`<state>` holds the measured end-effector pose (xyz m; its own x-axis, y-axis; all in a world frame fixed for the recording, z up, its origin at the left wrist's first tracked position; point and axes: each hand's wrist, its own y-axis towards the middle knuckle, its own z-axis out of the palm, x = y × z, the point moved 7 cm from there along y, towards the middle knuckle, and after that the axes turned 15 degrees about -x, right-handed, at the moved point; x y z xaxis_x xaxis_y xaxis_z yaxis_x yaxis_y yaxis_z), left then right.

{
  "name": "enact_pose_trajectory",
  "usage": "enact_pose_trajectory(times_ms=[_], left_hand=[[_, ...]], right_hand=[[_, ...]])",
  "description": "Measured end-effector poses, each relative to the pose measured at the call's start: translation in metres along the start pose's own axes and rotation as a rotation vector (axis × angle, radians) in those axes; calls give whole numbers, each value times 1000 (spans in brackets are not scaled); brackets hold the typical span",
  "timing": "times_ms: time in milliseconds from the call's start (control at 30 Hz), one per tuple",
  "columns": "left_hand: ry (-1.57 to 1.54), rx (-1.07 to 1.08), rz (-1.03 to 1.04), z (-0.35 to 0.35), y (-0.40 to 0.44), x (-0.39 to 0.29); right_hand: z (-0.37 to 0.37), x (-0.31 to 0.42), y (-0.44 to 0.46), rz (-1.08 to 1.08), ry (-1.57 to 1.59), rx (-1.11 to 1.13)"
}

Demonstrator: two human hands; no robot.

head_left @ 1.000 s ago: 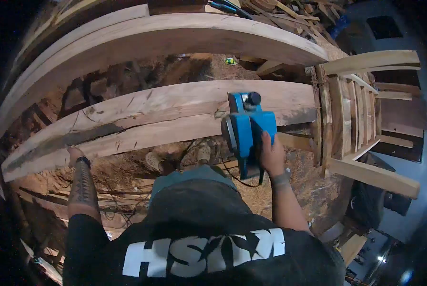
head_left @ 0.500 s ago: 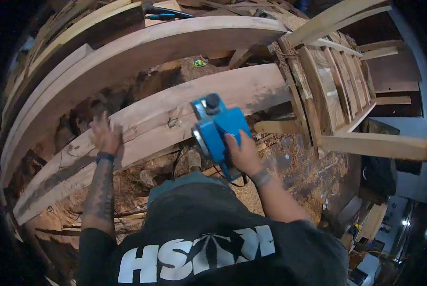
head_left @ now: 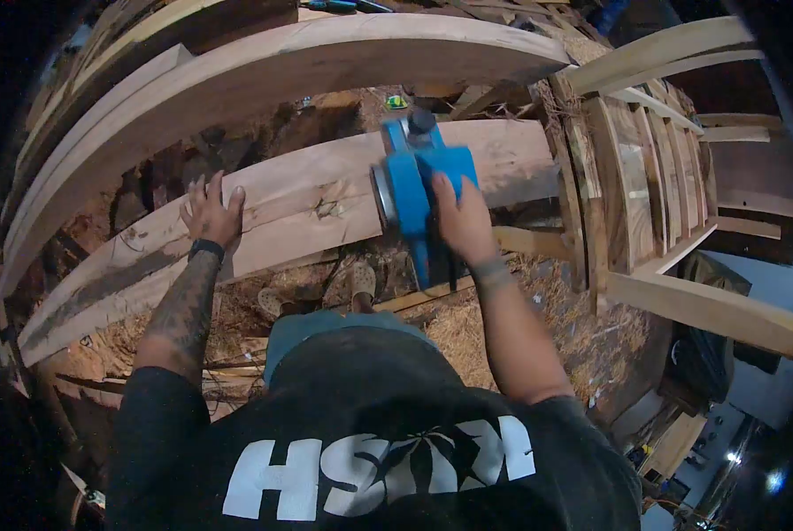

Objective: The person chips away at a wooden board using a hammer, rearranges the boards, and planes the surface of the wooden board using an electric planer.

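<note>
Since the earlier frames the left hand (head_left: 213,215) has moved from the near edge of the long plank (head_left: 286,196) up onto its face, where it lies palm down with fingers spread, and the blue power planer (head_left: 419,177) has shifted away from the body, its dark knob (head_left: 421,121) now at the plank's far edge. The right hand (head_left: 465,221) is wrapped around the planer — thumb in sight, most fingers hidden — just right of the knot (head_left: 328,208). The plank looks better steadied, though I cannot tell whether the planer's base touches it.
</note>
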<state>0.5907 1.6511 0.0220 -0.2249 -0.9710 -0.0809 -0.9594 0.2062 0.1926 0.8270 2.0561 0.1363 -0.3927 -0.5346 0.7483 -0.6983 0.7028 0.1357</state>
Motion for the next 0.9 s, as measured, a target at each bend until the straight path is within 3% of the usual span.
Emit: enact_pose_trajectory(times_ms=[33, 100, 200, 433, 500, 567, 700, 767, 867, 900], left_hand=[[9, -3, 0, 1, 1, 1], [7, -3, -1, -1, 3, 0], [11, 0, -15, -1, -1, 0], [-38, -29, -17, 2, -2, 2], [-14, -9, -4, 7, -3, 6], [-5, -3, 8, 8, -1, 7], [-11, -16, -3, 5, 1, 6], [-2, -23, -27, 3, -2, 6], [8, -17, -25, 1, -2, -1], [4, -15, -26, 0, -1, -1]], right_hand=[[-17, -4, -22, -41, -21, -23], [-46, -15, -58, 137, 80, 72], [-61, -26, -76, 142, -7, 64], [-7, -11, 34, -152, -118, -70], [-4, -10, 40, -148, -122, -63], [-5, -12, 43, 11, -130, -13], [-53, -54, -17, 27, -66, -19], [-82, -65, -52, 163, -44, 53], [-88, -79, -54, 169, -89, 13], [-82, -71, -40, 78, -114, -5]])
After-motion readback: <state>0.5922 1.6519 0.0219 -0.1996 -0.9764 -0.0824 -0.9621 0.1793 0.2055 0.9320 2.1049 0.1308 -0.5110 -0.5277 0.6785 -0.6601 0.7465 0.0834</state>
